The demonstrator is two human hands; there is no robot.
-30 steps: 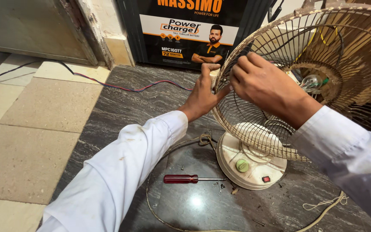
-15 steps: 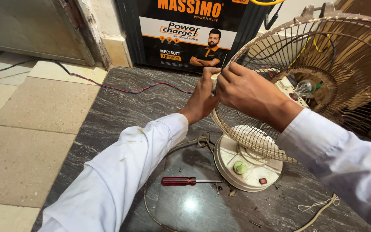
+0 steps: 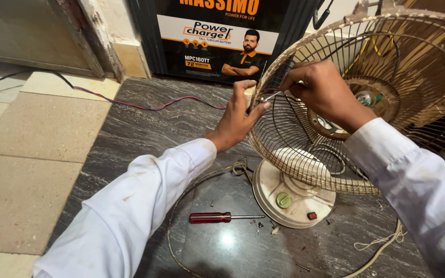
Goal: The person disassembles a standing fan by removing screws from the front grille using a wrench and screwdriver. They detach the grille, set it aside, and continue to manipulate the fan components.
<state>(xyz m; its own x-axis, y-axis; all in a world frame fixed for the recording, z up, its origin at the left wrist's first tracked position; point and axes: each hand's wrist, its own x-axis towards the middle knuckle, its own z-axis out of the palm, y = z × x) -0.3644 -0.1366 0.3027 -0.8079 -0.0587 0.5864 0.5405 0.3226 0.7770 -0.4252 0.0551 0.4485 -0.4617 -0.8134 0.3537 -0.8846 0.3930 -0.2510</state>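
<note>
A red-handled screwdriver (image 3: 217,218) lay on the dark marble floor (image 3: 145,123), just in front of the fan's round cream base (image 3: 284,193), with a few small screws (image 3: 257,225) scattered near its tip. The base carried a green knob (image 3: 284,200) and a small red switch (image 3: 311,215). A pale cord (image 3: 181,206) looped across the floor around the screwdriver, and another frayed cord (image 3: 382,242) trailed off at the right. Behind, a large black and orange box (image 3: 222,36) stood against the wall, and a red and blue wire (image 3: 145,105) ran across the floor in front of it. Beige tiles (image 3: 21,170) lay to the left.

The table fan's wire guard (image 3: 305,149), dusty and tan, stood tilted on the base between the two hands and the motor hub (image 3: 372,100), its ribs screening part of the right hand.

The left hand (image 3: 238,121) reached forward from a white sleeve (image 3: 130,216), its grip closed on the rim of the guard with the thumb up against it. The right hand (image 3: 323,92) came over from the right, wrist bent down, its grip pinched shut on a thin metal piece (image 3: 272,96) at the rim, just beside the left thumb. What that piece was could not be told.
</note>
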